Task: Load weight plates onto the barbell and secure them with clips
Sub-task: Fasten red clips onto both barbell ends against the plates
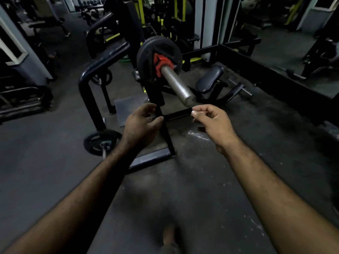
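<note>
We hold left hand (141,123) and right hand (212,121) empty, fingers loosely curled, just below the barbell sleeve (176,84); red clip (161,64) seats against plates (146,52).

The bar (176,85) is bare grey metal, dull and lightly scuffed, with a worn end face. The plates (146,52) look like matt black rubber. The clip (161,64) is red plastic with a slight sheen. The rack (88,92) is black painted steel, faintly glossy. At 5 o'clock the floor (211,171) is rough, dusty dark matting with pale scuffs.

Dim, soft, wide-angle edge warp.
</note>
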